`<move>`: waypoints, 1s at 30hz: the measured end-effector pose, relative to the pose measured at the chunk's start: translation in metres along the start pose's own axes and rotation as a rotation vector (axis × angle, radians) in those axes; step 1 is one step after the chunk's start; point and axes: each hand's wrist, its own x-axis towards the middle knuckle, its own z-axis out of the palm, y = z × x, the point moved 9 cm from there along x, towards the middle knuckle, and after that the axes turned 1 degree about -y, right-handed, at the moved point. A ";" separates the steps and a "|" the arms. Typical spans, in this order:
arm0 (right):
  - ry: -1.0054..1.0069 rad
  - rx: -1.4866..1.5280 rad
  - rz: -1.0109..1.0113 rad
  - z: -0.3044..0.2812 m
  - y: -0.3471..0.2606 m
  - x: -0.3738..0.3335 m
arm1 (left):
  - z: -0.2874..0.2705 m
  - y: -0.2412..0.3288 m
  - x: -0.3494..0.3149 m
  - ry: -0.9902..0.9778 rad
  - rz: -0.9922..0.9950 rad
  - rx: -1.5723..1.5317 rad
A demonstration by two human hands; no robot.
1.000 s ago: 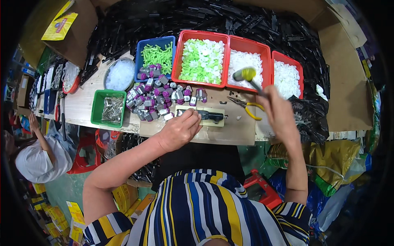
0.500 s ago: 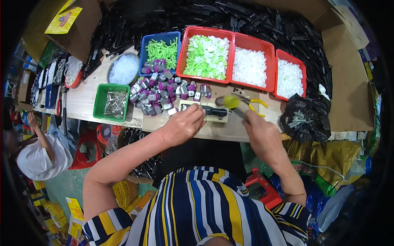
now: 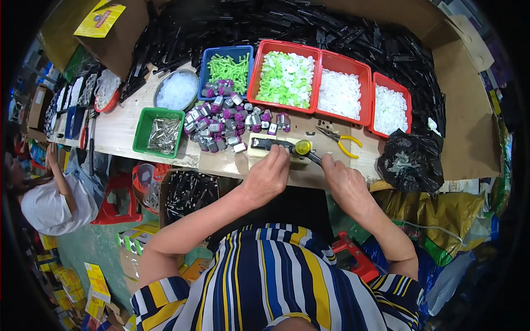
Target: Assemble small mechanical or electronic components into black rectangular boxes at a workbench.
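Observation:
My left hand [image 3: 266, 175] is closed, its fingertips pinching a long black plastic part [image 3: 267, 144] that lies in a cream-coloured block [image 3: 255, 152] near the table's front edge. From the other side my right hand [image 3: 346, 184] grips the dark handle of a small mallet with a yellow head [image 3: 302, 147]. That head is over the right end of the black part; from above I cannot tell whether it touches. Just beyond my right hand lie yellow-handled pliers [image 3: 346, 145]. Grey motors with purple ends [image 3: 217, 126] are heaped left of the block.
A green tray [image 3: 141, 144] of metal pieces and a bowl [image 3: 191, 103] stand left. Behind are a blue tray [image 3: 205, 57] and red trays [image 3: 317, 83] of small plastic parts. A black bag [image 3: 422, 172] sits right. Black parts [image 3: 353, 33] pile up behind. Another person [image 3: 58, 204] is at far left.
The mallet has swung left and down from its blurred position near the pliers to over the black part. My left hand keeps its hold on that part. The whole view has shifted slightly.

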 end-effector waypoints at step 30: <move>0.285 0.117 -0.068 -0.044 -0.008 0.034 | -0.012 -0.031 -0.020 0.120 -0.148 -0.205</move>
